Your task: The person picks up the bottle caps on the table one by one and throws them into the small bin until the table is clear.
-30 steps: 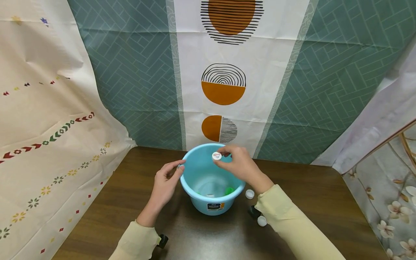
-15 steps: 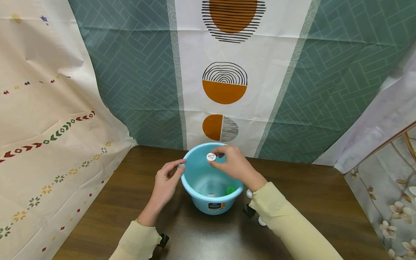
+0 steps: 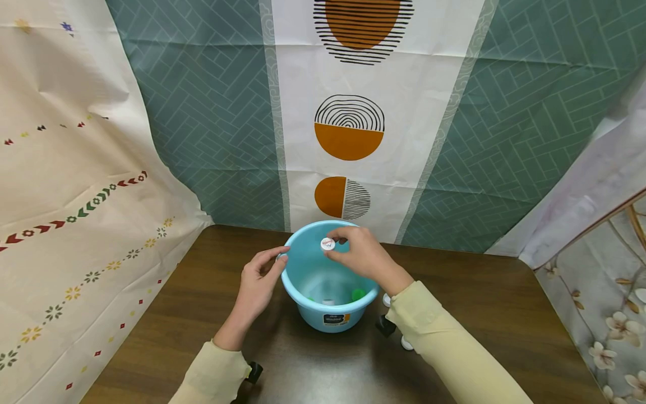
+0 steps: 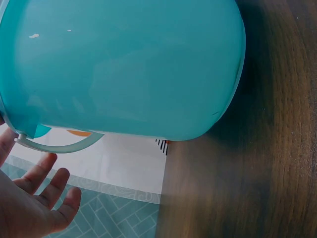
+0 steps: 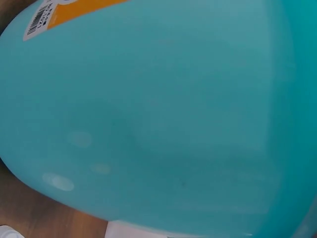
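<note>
The right hand (image 3: 360,257) pinches a small round white plastic cap (image 3: 327,244) between thumb and fingertips, holding it over the mouth of a light-blue plastic bucket (image 3: 312,316), its printed face turned toward the head camera. The left hand (image 3: 258,283) pinches the bucket's rim with thumb and index finger, beside the joint of a pale plastic handle (image 4: 74,145); its other fingers stand loose. To handle this well, I would keep the right fingers on the cap's edge, clear of the print, and let the left hand only steady the rim without tipping it.

The cap's red and dark print is too small to read. The black-and-orange label (image 3: 336,319) on the bucket's front is likewise illegible; the right wrist view shows a barcode (image 5: 37,21) there, its characters uncertain. A bright green object (image 3: 358,294) and a white one (image 3: 328,302) lie inside.
</note>
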Tool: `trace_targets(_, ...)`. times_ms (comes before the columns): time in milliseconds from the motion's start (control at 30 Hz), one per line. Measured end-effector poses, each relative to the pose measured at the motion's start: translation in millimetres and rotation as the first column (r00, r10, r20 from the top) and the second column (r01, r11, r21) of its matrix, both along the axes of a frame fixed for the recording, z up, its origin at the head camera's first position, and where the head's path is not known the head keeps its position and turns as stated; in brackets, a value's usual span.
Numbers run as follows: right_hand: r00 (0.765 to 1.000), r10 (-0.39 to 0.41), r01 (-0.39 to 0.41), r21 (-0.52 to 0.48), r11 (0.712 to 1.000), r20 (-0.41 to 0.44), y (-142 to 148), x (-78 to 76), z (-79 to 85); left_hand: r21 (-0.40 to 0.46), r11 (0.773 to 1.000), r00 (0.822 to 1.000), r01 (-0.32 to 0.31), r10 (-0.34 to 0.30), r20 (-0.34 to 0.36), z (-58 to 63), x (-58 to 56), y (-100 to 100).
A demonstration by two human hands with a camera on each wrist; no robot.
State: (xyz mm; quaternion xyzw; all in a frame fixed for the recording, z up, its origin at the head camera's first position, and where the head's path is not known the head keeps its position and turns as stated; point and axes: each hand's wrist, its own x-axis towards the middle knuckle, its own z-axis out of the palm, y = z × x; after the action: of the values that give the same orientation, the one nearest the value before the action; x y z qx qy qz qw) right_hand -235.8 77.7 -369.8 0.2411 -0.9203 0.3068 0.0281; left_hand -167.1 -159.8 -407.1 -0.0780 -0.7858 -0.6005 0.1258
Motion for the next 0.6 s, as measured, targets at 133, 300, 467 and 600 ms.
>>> trace_targets(133,1.000,-0.016,0.016,0.024,1.000,0.006,1,1.0,2.0,-0.007,1.000,1.000,-0.006,0.006,0.001,0.2,0.4,0)
trace_targets(300,0.999,-0.030,0.030,0.023,0.999,0.014,3,2.3,5.2,-0.006,1.000,1.000,-0.011,0.011,0.004,0.6,0.7,1)
trace_targets(467,0.999,-0.043,0.043,0.006,0.999,0.011,8,2.3,6.8,-0.003,1.000,1.000,-0.012,0.012,-0.001,0.9,0.6,1)
trace_targets(600,0.998,-0.062,0.062,-0.017,0.998,0.013,13,3.5,9.0,-0.007,1.000,1.000,-0.015,0.015,-0.003,0.8,0.6,1)
